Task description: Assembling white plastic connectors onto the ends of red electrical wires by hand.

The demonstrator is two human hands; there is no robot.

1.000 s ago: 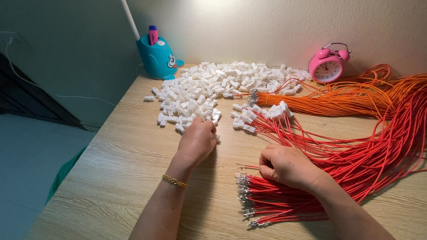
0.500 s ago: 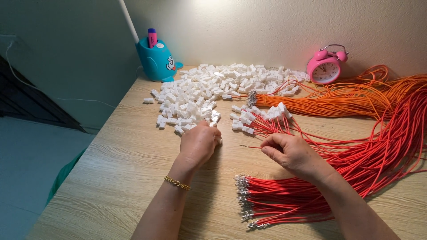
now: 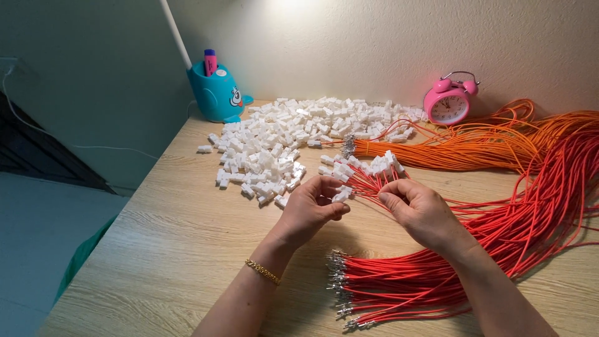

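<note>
Your left hand (image 3: pixel 310 209) sits at the centre of the wooden table (image 3: pixel 162 249), fingers curled, pinching a small white plastic plug (image 3: pixel 341 195) between thumb and fingertips. Your right hand (image 3: pixel 419 209) is just beside it at 3 o'clock, thumb and forefinger pressed together on a thin red wire (image 3: pixel 365 195) whose end points at the plug; whether the tip already touches the plug, you cannot tell. A gold bracelet (image 3: pixel 262 271) circles your left wrist.

At 12 o'clock from your hands lies a wide heap of white plugs (image 3: pixel 281 143), and a few red wires already capped with plugs (image 3: pixel 368 167) fan out just above your fingers. At 5 o'clock, under your right forearm, a bundle of red wires (image 3: pixel 412 287) lies with its bare metal ends lined up toward the left. At 2 o'clock a bundle of orange wires (image 3: pixel 455 153) stretches along the wall. Behind it stands a pink alarm clock (image 3: pixel 448 103), and at 11 o'clock a teal pen holder (image 3: pixel 215 93) stands by the wall with a pink marker in it.
</note>
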